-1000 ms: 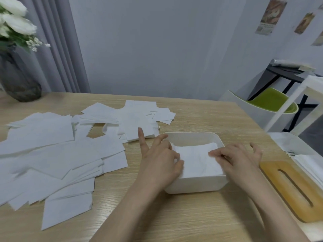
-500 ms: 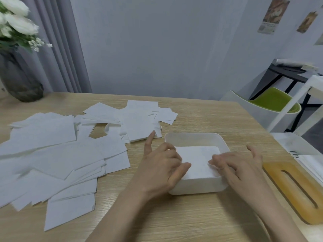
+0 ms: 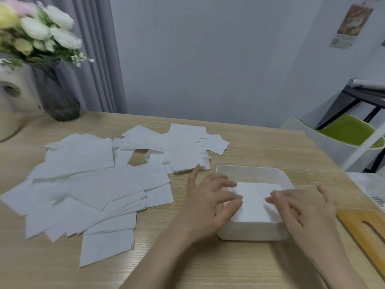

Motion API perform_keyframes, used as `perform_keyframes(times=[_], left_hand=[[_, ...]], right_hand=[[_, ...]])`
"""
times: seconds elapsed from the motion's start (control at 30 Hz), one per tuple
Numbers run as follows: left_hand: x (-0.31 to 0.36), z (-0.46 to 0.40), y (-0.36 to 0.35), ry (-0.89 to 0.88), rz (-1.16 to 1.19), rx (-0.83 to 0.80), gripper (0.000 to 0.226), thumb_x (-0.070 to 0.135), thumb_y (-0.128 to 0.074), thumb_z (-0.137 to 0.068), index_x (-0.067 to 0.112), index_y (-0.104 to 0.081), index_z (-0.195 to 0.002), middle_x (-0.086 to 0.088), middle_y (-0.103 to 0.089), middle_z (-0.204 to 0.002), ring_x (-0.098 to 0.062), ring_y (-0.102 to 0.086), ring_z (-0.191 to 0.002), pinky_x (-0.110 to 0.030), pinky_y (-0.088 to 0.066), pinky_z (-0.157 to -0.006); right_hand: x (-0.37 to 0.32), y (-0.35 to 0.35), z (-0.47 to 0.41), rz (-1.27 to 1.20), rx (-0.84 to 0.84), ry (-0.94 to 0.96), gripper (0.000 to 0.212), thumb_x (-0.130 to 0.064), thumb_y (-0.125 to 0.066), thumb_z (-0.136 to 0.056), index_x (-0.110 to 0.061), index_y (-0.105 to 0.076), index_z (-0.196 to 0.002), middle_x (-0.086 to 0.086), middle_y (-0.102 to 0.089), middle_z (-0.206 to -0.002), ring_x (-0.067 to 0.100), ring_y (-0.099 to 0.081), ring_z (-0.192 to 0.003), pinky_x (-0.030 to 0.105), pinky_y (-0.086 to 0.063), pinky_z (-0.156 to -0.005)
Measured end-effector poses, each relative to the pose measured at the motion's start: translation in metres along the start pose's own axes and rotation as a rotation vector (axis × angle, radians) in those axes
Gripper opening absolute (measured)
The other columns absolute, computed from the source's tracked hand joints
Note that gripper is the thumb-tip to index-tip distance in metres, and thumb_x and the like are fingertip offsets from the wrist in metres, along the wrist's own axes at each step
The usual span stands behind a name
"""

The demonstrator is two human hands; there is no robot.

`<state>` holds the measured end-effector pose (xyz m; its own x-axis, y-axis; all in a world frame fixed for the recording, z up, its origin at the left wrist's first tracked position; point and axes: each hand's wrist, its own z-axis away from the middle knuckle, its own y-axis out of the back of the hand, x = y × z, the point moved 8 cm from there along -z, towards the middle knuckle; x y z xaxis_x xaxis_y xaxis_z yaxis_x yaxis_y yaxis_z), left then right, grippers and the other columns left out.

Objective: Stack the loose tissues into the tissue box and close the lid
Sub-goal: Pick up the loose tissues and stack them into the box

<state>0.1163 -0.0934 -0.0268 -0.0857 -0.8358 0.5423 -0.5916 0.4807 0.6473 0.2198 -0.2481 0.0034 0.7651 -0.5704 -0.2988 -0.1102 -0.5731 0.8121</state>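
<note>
From the head view I see the white tissue box (image 3: 250,171) standing open on the wooden table (image 3: 260,147), right of centre, with its long side facing me. A stack of tissues (image 3: 255,202) lies inside it, its top level with or slightly above the near rim. My left hand (image 3: 205,205) rests over the left edge of the box with fingers loosely spread: the index finger points away toward the loose sheets, and the other fingertips bend down onto the left part of the stack. My right hand (image 3: 300,207) lies over the right edge of the box, fingers extended and close together, their tips pressing on the right part of the stack, thumb raised and apart. Neither hand pinches a sheet as far as I can tell. The loose tissues (image 3: 93,184) are spread in an overlapping pile across the left and centre of the table, the nearest group just beside the far left corner of the box. The wooden lid (image 3: 362,230), with a long slot, lies flat at the right edge of the table, apart from the box. A dark vase (image 3: 59,97) with flowers (image 3: 41,32) stands at the far left corner.
</note>
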Motion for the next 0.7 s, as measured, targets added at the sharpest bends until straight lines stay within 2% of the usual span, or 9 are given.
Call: perform_keyframes(times=[0.07, 0.13, 0.2, 0.3, 0.37, 0.43, 0.53, 0.63, 0.7], left_hand=[[-0.011, 0.012, 0.018, 0.082, 0.117, 0.145, 0.031, 0.044, -0.049, -0.093, 0.032, -0.077, -0.097, 0.016, -0.066, -0.116, 0.003, -0.052, -0.119, -0.043, -0.010, -0.115], [-0.027, 0.029, 0.036, 0.220, 0.215, 0.215, 0.027, 0.047, -0.051, -0.090, 0.038, -0.074, -0.102, 0.024, -0.062, -0.120, 0.006, -0.047, -0.122, -0.049, -0.029, -0.109], [-0.045, 0.049, 0.049, 0.334, 0.277, 0.239, 0.030, 0.052, -0.050, -0.088, 0.043, -0.068, -0.109, 0.029, -0.056, -0.123, 0.004, -0.047, -0.122, -0.047, -0.046, -0.098], [-0.069, 0.075, 0.073, 0.388, 0.174, 0.281, 0.031, 0.050, -0.048, -0.088, 0.040, -0.071, -0.106, 0.028, -0.056, -0.121, 0.000, -0.051, -0.119, -0.044, -0.052, -0.090], [-0.084, 0.088, 0.093, 0.373, 0.004, 0.318, 0.031, 0.044, -0.048, -0.089, 0.035, -0.074, -0.103, 0.024, -0.060, -0.118, 0.000, -0.055, -0.113, -0.044, -0.050, -0.091], [-0.100, 0.100, 0.111, 0.330, -0.180, 0.365, 0.032, 0.036, -0.048, -0.089, 0.025, -0.075, -0.102, 0.011, -0.065, -0.116, -0.014, -0.061, -0.108, -0.050, -0.049, -0.090], [-0.127, 0.120, 0.126, 0.424, -0.409, 0.386, 0.033, 0.032, -0.047, -0.088, 0.022, -0.074, -0.104, 0.001, -0.065, -0.119, -0.019, -0.053, -0.117, -0.051, -0.033, -0.106], [-0.148, 0.133, 0.120, 0.552, -0.461, 0.315, 0.040, 0.033, -0.040, -0.088, 0.023, -0.070, -0.112, -0.001, -0.061, -0.126, -0.014, -0.040, -0.128, -0.049, -0.012, -0.114], [-0.156, 0.137, 0.114, 0.603, -0.418, 0.287, 0.048, 0.039, -0.032, -0.087, 0.022, -0.068, -0.115, -0.002, -0.059, -0.130, -0.010, -0.034, -0.131, -0.049, -0.006, -0.116]], right_hand=[[-0.018, 0.009, 0.002, -0.134, 0.100, 0.027, 0.036, -0.051, -0.035, -0.093, -0.042, -0.067, -0.080, -0.027, -0.065, -0.092, -0.001, -0.056, -0.097, 0.040, -0.021, -0.110], [-0.040, 0.011, 0.005, -0.316, 0.143, 0.047, 0.027, -0.046, -0.044, -0.090, -0.038, -0.069, -0.084, -0.027, -0.066, -0.096, 0.000, -0.057, -0.101, 0.051, -0.041, -0.093], [-0.066, 0.004, 0.008, -0.478, 0.118, 0.066, 0.026, -0.043, -0.048, -0.089, -0.032, -0.072, -0.086, -0.022, -0.066, -0.099, 0.002, -0.058, -0.104, 0.049, -0.047, -0.082], [-0.111, -0.019, 0.014, -0.553, 0.058, 0.184, 0.028, -0.042, -0.051, -0.091, -0.027, -0.074, -0.087, -0.020, -0.064, -0.098, 0.005, -0.060, -0.102, 0.038, -0.045, -0.085], [-0.135, -0.043, 0.018, -0.575, -0.015, 0.236, 0.025, -0.040, -0.052, -0.091, -0.027, -0.073, -0.090, -0.023, -0.062, -0.100, 0.003, -0.060, -0.101, 0.034, -0.046, -0.085], [-0.150, -0.072, 0.020, -0.575, -0.105, 0.234, 0.022, -0.040, -0.053, -0.089, -0.031, -0.071, -0.096, -0.026, -0.060, -0.102, 0.000, -0.056, -0.104, 0.030, -0.046, -0.086], [-0.162, -0.114, 0.015, -0.590, -0.236, 0.161, 0.031, -0.045, -0.048, -0.086, -0.032, -0.068, -0.106, -0.026, -0.059, -0.107, -0.004, -0.048, -0.110, 0.029, -0.045, -0.093], [-0.176, -0.144, 0.006, -0.463, -0.266, 0.196, 0.041, -0.049, -0.042, -0.085, -0.031, -0.068, -0.111, -0.015, -0.057, -0.122, 0.003, -0.039, -0.122, 0.034, -0.038, -0.100], [-0.187, -0.165, 0.003, -0.375, -0.369, 0.219, 0.052, -0.056, -0.032, -0.083, -0.035, -0.065, -0.117, -0.011, -0.046, -0.140, 0.008, -0.025, -0.137, 0.030, -0.023, -0.104]])
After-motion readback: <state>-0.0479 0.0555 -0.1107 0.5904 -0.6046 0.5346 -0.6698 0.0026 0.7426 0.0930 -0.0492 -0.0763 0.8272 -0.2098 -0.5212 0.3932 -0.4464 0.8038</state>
